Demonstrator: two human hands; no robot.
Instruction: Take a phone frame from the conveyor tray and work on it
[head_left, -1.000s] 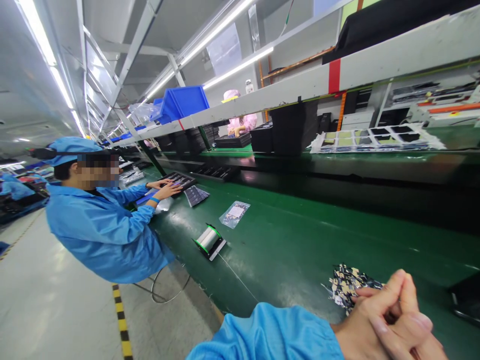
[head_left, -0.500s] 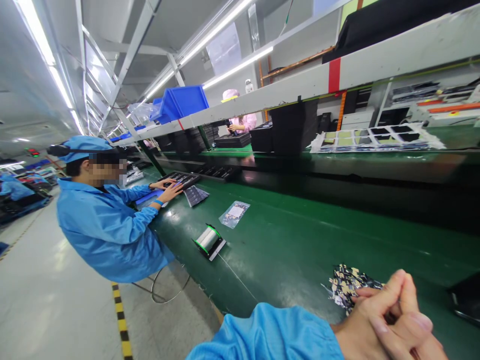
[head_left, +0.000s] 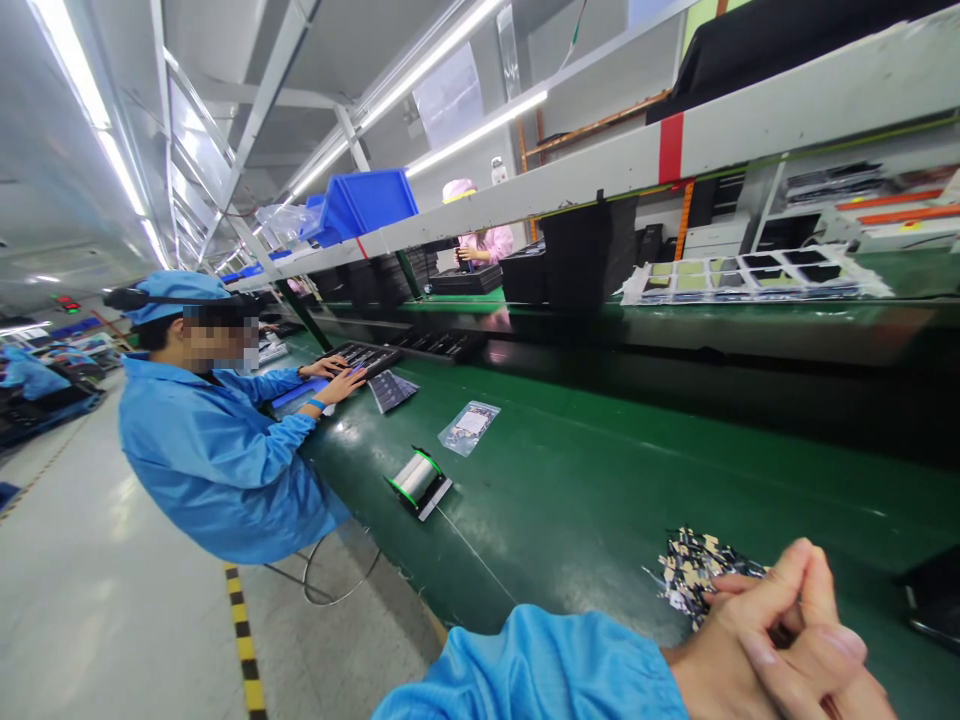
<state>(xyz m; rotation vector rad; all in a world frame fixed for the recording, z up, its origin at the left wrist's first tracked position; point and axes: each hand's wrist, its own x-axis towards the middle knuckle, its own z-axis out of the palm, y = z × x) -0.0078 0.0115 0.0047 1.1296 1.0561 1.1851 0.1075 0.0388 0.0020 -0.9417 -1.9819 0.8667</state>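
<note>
Slightly farther right than a second ago, the co-worker in blue (head_left: 225, 450) sits at the left of the frame, both hands on a black tray (head_left: 379, 352), and the person in pink (head_left: 491, 243), upper centre, now holds up a small dark object instead of resting hands low. Unmoved at the lower right, the wearer's left hand (head_left: 727, 645) and right hand (head_left: 836, 685) are clasped, fingers folded and pressed together with two tips meeting at the top; whether anything lies between the palms I cannot tell. Just beside them, on their left in the frame, sits a loose pile of small black and tan parts (head_left: 694, 565), its near edge hidden by the fingers; contact is unclear. Lower centre, a spool (head_left: 415, 480) with green rims rests on the green bench (head_left: 585, 480), a thin pale strand running from it towards the blue sleeve (head_left: 555, 660). Above the spool lies a clear bag (head_left: 470, 427) with a white label. At the right edge stands a black object (head_left: 934, 600), partly cut off.
</note>
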